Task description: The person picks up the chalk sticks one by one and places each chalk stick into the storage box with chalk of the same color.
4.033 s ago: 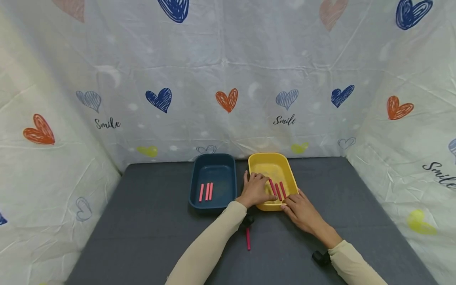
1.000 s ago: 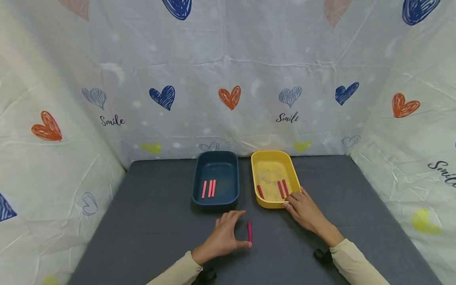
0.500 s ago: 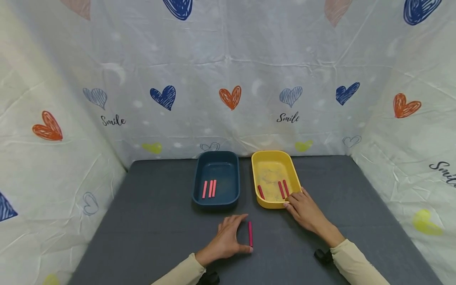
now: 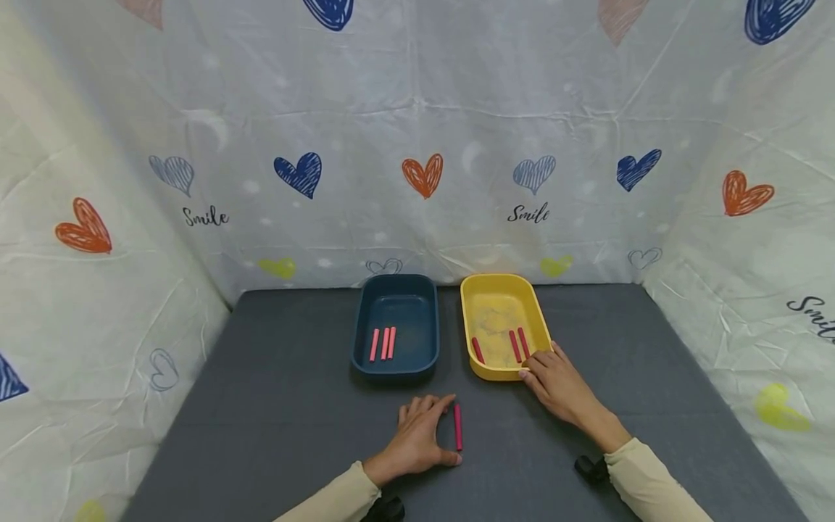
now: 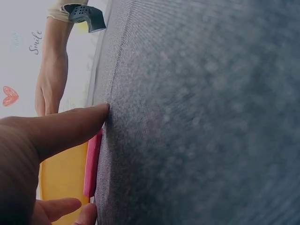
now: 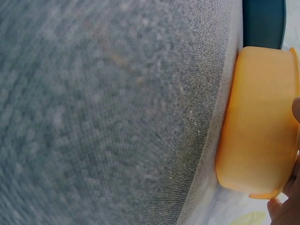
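A dark pink, chalk-like stick [image 4: 458, 426] lies on the grey cloth in front of the trays. My left hand [image 4: 416, 438] is beside it, thumb at the near end and index finger by the far end. In the left wrist view, the thumb tip touches the cloth near the stick [image 5: 92, 164]. My right hand [image 4: 561, 388] holds the front right corner of the yellow tray [image 4: 499, 375], fingers over the rim and thumb outside. Inside that tray are a dark pink stick [image 4: 478, 350] at the left and two more [image 4: 515, 346] at the right, near my fingers.
To the left of the yellow tray stands a dark blue tray [image 4: 394, 377], with three lighter pink sticks [image 4: 385, 344] in it. Both trays are near the table's back edge. A white cloth printed with hearts [image 4: 457, 239] hangs behind and along both sides.
My left hand has left the yellow tray, where one stick now lies farther left, and come down to the loose stick. Lately it edged closer to it. My right hand stayed at the tray corner.
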A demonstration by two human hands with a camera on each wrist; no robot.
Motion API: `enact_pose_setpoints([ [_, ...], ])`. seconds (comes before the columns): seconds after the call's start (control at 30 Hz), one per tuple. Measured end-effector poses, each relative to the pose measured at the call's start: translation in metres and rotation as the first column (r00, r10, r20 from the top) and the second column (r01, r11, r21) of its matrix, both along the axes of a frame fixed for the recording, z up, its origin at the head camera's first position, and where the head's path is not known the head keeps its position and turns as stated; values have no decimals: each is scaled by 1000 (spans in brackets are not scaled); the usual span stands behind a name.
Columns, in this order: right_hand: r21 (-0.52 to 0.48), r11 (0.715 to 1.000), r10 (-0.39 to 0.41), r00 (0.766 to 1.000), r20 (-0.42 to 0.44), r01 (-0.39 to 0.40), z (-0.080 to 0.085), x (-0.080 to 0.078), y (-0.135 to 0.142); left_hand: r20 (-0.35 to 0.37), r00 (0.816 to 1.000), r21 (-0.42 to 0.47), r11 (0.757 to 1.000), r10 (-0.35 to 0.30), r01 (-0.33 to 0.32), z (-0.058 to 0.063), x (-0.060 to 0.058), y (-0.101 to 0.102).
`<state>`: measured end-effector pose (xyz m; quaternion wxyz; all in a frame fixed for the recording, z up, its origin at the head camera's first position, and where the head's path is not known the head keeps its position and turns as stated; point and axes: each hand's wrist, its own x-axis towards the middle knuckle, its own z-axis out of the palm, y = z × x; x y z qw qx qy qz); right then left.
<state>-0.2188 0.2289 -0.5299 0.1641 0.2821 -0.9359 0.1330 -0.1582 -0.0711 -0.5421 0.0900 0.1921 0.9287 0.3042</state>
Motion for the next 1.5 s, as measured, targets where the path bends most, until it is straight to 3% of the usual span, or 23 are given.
enact_pose_setpoints([
  [0.83, -28, 1000, 8, 1000, 2, -8, -2, 1, 1, -48, 999, 16, 1000, 6, -5, -2, 0, 0],
  [1.1, -12, 1000, 6, 1000, 2, -6, -2, 0, 0, 27, 999, 92, 996, 17, -19, 8, -1, -3],
  [1.5, -18, 1000, 19, 1000, -12, -19, 1, -1, 0, -1, 1000, 131, 991, 13, -12, 29, -10, -8],
])
